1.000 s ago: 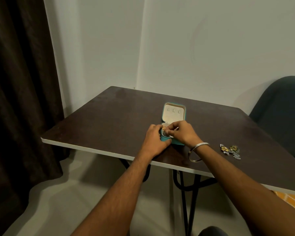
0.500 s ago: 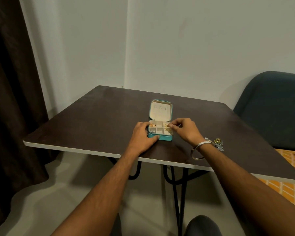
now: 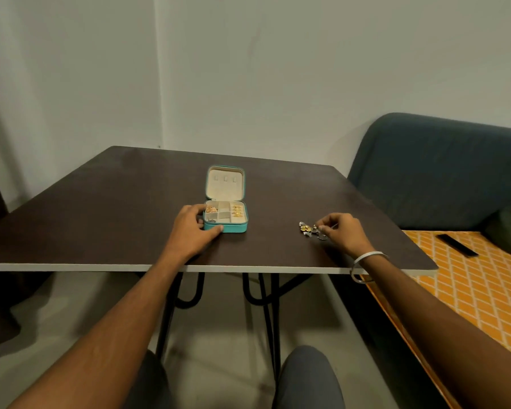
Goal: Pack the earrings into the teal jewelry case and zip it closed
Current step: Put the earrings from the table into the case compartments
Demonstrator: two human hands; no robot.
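Observation:
The teal jewelry case [image 3: 231, 228] lies open on the dark table [image 3: 115, 208], lid tipped back. Gold earrings sit in its left compartment [image 3: 211, 209] and its right compartment [image 3: 236, 210]. My left hand [image 3: 191, 228] grips the case's near-left corner, thumb on the front wall. To the right, a small cluster of loose earrings [image 3: 307, 228] lies on the table. My right hand [image 3: 344, 231] reaches into that cluster, its fingertips pinching one small earring [image 3: 319, 228] at the cluster's right edge.
A dark blue sofa [image 3: 443, 169] with an orange patterned cover [image 3: 472, 284] stands right of the table, a black remote [image 3: 457, 245] on it. The table's front edge [image 3: 248, 267] is close to me. My knees show below.
My right hand left the case and moved right to the loose earrings, where it now pinches one. My left hand stays on the case. The camera view shifted left.

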